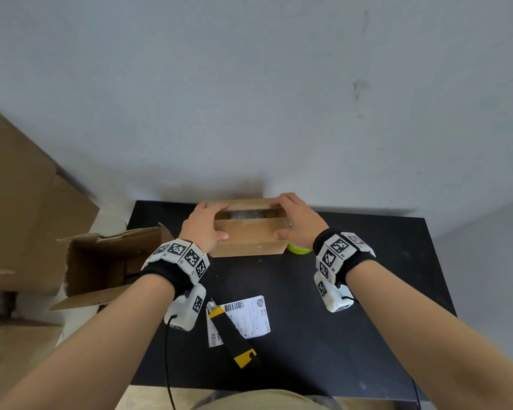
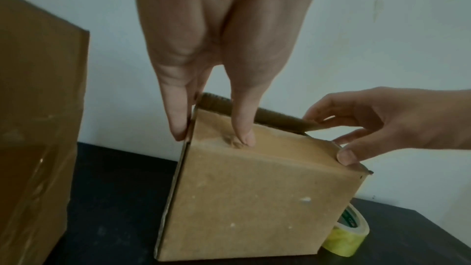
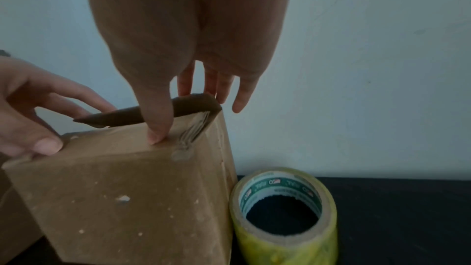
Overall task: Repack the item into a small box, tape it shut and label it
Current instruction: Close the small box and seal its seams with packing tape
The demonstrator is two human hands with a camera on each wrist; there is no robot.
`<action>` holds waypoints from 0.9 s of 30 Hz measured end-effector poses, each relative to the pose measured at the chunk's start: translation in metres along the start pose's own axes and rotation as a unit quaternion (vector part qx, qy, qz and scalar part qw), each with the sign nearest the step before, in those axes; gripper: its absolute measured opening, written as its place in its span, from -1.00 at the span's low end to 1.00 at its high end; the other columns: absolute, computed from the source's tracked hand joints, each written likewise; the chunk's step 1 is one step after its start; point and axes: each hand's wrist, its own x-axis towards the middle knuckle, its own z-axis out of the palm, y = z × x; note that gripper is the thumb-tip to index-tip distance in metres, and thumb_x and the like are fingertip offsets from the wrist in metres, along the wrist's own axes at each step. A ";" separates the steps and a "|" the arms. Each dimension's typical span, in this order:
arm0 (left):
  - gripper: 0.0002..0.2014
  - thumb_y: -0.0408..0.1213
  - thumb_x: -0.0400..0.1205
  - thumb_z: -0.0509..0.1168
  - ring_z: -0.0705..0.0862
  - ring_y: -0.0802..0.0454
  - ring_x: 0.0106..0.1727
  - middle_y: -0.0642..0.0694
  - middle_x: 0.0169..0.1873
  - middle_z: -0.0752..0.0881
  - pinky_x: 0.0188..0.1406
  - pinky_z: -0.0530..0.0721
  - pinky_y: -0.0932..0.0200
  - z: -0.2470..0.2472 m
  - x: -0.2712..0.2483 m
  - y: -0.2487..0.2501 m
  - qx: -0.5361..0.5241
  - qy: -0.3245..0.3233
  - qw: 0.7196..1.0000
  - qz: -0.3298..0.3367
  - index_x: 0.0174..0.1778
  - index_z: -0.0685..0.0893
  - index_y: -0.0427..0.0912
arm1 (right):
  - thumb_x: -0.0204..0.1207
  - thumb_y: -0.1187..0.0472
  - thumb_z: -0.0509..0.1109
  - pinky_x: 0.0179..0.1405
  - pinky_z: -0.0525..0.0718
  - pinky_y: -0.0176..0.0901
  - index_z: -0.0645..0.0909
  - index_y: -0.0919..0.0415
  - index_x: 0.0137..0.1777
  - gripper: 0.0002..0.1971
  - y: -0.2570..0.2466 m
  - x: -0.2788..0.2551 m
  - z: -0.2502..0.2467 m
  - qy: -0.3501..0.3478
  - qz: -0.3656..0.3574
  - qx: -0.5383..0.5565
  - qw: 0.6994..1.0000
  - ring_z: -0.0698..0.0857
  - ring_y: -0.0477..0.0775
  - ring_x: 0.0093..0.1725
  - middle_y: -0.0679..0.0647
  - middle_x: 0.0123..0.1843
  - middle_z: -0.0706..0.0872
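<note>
A small brown cardboard box (image 1: 249,241) stands at the back middle of the black table (image 1: 353,291). Its near flap lies folded down. The far flap (image 3: 153,114) is still tilted up, and through the gap shows a shiny wrapped item (image 1: 246,215). My left hand (image 1: 209,223) spans the box's left end, thumb (image 2: 243,134) pressing on the near flap and fingers reaching the far flap. My right hand (image 1: 290,220) does the same at the right end, thumb (image 3: 158,132) on the near flap. A roll of yellowish tape (image 3: 282,219) lies flat against the box's right side.
A white shipping label (image 1: 249,318) lies near the table's front, with a black and yellow utility knife (image 1: 234,335) across it. A larger open carton (image 1: 107,261) lies on its side left of the table. Big cardboard sheets (image 1: 18,202) lean further left; a wall stands close behind.
</note>
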 end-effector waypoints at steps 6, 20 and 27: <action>-0.41 -0.19 0.59 0.38 0.21 -0.20 0.61 -0.18 0.64 0.13 0.55 0.21 -0.10 0.008 -0.002 0.007 0.017 -0.030 0.999 0.027 0.54 0.37 0.12 | 0.43 0.15 0.48 0.33 0.49 -0.12 0.48 0.10 0.35 -0.52 0.014 -0.023 0.004 0.026 0.008 -0.016 1.000 0.51 0.03 0.34 -0.02 0.42 0.41; -0.44 -0.01 0.76 -0.09 -0.26 -0.12 0.66 -0.14 0.66 -0.19 0.60 -0.05 -0.27 0.042 -0.017 0.023 0.240 -0.024 0.965 0.105 0.67 -0.07 -0.03 | 0.64 -0.05 0.20 0.62 0.11 -0.01 0.12 0.10 0.64 -0.38 0.028 -0.052 0.012 0.007 -0.005 -0.175 0.985 0.01 0.03 0.68 0.02 0.70 0.04; -0.34 0.05 0.73 -0.01 -0.12 0.03 0.68 0.00 0.67 -0.09 0.63 -0.15 -0.01 0.058 -0.017 0.033 0.282 -0.028 0.932 0.226 0.67 -0.12 -0.09 | 0.63 0.00 0.23 0.60 0.13 0.00 0.18 0.13 0.62 -0.40 0.025 -0.051 0.012 0.014 -0.002 -0.172 0.985 0.07 0.04 0.67 0.03 0.68 0.12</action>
